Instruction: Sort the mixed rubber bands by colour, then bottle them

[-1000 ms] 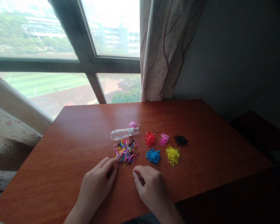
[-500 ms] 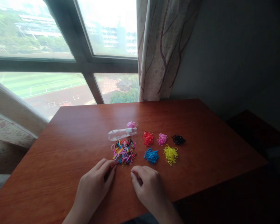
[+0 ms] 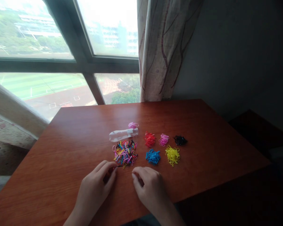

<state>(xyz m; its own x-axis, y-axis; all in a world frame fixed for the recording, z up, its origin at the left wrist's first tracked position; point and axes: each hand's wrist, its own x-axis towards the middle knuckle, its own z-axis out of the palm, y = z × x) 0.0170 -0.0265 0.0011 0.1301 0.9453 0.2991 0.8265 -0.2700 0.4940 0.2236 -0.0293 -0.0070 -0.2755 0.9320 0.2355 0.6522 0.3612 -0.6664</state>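
A mixed heap of small coloured rubber bands (image 3: 124,153) lies on the wooden table (image 3: 73,147). To its right sit sorted little piles: red (image 3: 150,139), pink (image 3: 164,139), black (image 3: 180,140), blue (image 3: 152,156) and yellow (image 3: 172,155). My left hand (image 3: 95,185) rests just below the mixed heap, fingers curled, with a thin dark band at its fingertips. My right hand (image 3: 148,188) lies beside it, fingers curled under; what they hold is hidden. A clear small bottle (image 3: 123,134) lies on its side behind the heap, its pink cap (image 3: 133,125) next to it.
A window with a dark frame (image 3: 85,62) runs along the table's far side. A patterned curtain (image 3: 165,47) hangs at the back. The table's right edge drops off to a darker low surface (image 3: 261,131).
The view shifted slightly. My left fingertips curled in a little at the lower edge of the mixed heap. My right hand barely moved.
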